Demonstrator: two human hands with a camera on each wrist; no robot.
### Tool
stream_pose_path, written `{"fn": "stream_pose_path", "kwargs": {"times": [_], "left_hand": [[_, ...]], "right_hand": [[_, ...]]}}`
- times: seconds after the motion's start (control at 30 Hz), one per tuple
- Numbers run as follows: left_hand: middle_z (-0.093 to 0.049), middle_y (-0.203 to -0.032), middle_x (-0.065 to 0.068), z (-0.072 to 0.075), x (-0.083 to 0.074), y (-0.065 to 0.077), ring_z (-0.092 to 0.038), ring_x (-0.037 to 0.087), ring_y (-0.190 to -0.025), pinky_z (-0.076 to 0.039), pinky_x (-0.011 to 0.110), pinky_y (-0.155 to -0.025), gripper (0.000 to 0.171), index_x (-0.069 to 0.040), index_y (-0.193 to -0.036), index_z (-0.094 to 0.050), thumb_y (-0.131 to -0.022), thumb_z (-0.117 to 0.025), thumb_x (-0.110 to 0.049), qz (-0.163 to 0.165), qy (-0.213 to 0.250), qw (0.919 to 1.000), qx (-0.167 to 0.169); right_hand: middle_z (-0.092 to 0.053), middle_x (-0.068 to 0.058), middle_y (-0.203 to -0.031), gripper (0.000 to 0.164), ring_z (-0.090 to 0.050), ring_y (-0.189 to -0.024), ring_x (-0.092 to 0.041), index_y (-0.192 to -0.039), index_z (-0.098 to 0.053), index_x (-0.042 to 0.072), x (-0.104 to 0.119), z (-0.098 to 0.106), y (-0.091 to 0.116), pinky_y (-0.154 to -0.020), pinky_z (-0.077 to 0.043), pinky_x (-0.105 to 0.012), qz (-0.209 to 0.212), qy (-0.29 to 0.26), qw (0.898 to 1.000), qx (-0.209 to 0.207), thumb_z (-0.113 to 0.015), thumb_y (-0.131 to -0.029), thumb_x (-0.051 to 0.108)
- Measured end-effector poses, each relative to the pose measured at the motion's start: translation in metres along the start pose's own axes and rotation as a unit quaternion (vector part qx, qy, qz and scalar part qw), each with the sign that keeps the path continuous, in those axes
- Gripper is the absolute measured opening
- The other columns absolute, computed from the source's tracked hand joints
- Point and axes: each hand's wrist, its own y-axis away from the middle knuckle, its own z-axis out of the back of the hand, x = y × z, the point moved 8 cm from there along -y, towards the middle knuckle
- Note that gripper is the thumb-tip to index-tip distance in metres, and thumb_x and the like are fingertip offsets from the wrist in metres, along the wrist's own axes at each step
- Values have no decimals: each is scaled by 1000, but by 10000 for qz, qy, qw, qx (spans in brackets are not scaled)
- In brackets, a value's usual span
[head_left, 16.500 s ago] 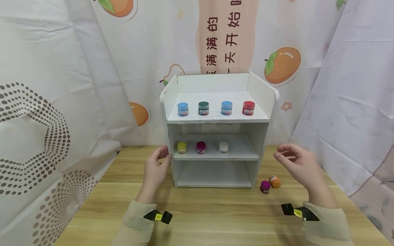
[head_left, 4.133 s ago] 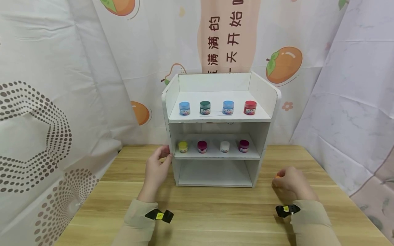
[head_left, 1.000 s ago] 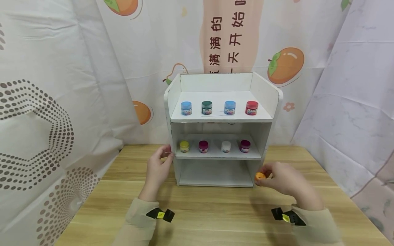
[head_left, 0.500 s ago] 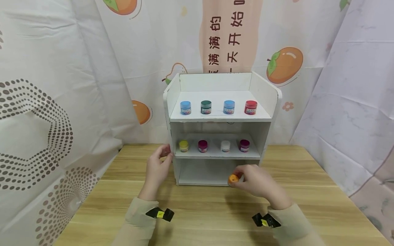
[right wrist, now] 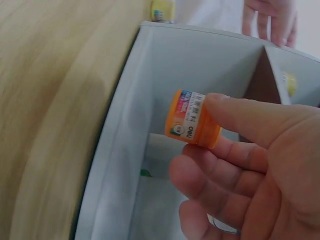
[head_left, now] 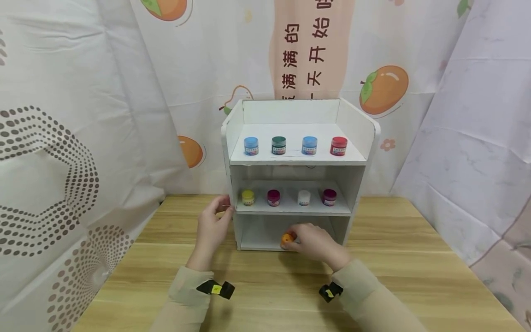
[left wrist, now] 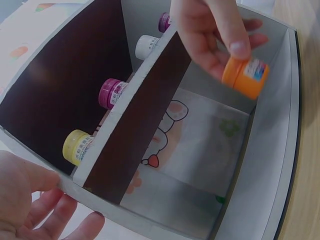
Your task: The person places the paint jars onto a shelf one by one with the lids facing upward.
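My right hand (head_left: 313, 243) pinches a small orange paint jar (head_left: 287, 239) between thumb and fingers, at the opening of the lowest compartment of a white shelf (head_left: 296, 162). In the right wrist view the orange jar (right wrist: 189, 117) is tilted, its label showing. The left wrist view has the orange jar (left wrist: 248, 78) apart from the bottom board. My left hand (head_left: 210, 229) touches the front edge of the shelf's left side with loosely bent fingers. On the middle board stand yellow (head_left: 248, 197), magenta (head_left: 274, 198), white (head_left: 304, 198) and dark purple (head_left: 329, 197) jars.
The top board bears a light blue jar (head_left: 250, 145), a dark green jar (head_left: 279, 145), another blue jar (head_left: 309, 145) and a red jar (head_left: 339, 146). A wooden table (head_left: 265, 286) carries the shelf. Printed curtains (head_left: 199, 55) hang behind and at both sides.
A purple jar from the table now stands on the middle board. My right hand has picked up the orange jar and carried it left to the lowest compartment. My left hand stays put.
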Motion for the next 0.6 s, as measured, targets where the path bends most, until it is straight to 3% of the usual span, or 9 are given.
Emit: {"fn": "stream_pose_path", "kwargs": {"times": [0.2,0.6], "left_hand": [[-66,-101,1,0,-1,0,-60,10,-91,-54,39,-68,21,-12,-111,-64,-90,-66,-8,26,-27,10000,14],[-66,-101,1,1,-3,0,-61,10,-91,-55,39,-67,21,-12,-110,-64,-90,-65,-8,-21,-6,10000,-15]], "right_hand": [[-59,10,-80,26,-51,-67,-8,-101,-66,13,9,-13,-20,-61,-47,-32,29,-134,9999,56,-70,-87,36],[-53,9,-68,18,-45,-57,-7,-87,-63,18,25,-35,-59,-51,-40,-27,209,-14,9998,13,-69,-87,35]]}}
